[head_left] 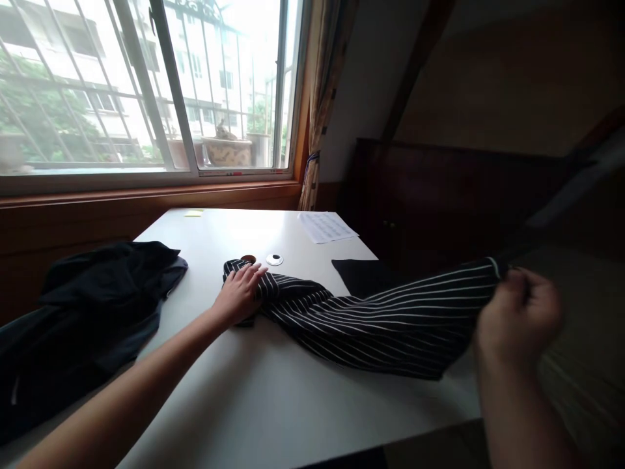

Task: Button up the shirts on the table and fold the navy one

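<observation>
A black garment with thin white stripes (371,326) stretches across the white table, its exact kind unclear. At its bunched, twisted left end, my left hand (240,292) lies on top with the fingers stretched out over the fabric. My right hand (520,309) is closed around the far right corner and holds that end up off the table, past its right edge. Between the hands the cloth sags and fans out, its lower edge hanging near the tabletop. The right hand is slightly blurred.
Dark clothing (97,306) lies heaped on the left side of the white table (215,404). Printed sheets (327,227), a yellow note (194,213), a round white cap (274,259) and a brown-rimmed hole (249,258) are farther back. A flat black piece (361,276) lies at the right edge.
</observation>
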`<state>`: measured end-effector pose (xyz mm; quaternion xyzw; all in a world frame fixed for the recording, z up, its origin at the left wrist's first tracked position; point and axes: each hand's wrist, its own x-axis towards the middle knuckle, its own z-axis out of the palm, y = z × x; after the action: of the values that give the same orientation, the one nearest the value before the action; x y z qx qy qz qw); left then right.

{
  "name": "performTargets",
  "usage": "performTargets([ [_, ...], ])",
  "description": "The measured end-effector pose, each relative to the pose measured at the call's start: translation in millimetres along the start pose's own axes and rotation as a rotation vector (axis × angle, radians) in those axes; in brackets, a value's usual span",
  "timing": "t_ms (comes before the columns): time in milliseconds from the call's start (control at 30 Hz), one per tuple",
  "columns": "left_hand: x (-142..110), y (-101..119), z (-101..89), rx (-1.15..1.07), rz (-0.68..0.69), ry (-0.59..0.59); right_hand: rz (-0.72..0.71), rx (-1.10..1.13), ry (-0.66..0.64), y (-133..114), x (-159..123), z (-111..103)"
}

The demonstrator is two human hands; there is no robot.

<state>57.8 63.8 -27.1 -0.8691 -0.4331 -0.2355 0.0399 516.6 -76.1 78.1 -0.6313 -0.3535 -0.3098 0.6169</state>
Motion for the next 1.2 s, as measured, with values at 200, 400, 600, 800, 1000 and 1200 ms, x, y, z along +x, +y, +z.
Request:
performTargets([
  [200, -10, -36, -37.8, -0.001, -0.234, -0.049, 0.18, -0.213, -0.284, 85, 6, 1],
  [400, -10, -56, -91.5, -0.018, -0.278, 0.026, 0.119, -0.324, -0.772, 108, -19, 17],
  [600, -6, -69, -125.9, 0.279, -0.236, 0.0, -0.392, -0.294, -0.956, 36, -64, 44],
  [800, 11, -58, -157.8, 0.365, -0.157, 0.147, -0.32, 0.036, -1.476, -32, -117, 69],
  [1000, 19, -65, -182.8, 0.32, -0.196, 0.367, 0.029, 0.427, -1.915, -72, -124, 51],
  [1200, 31, -74, -201.6, 0.222, -0.258, 0.449, 0.541, 0.528, -1.972, -71, -94, 41],
])
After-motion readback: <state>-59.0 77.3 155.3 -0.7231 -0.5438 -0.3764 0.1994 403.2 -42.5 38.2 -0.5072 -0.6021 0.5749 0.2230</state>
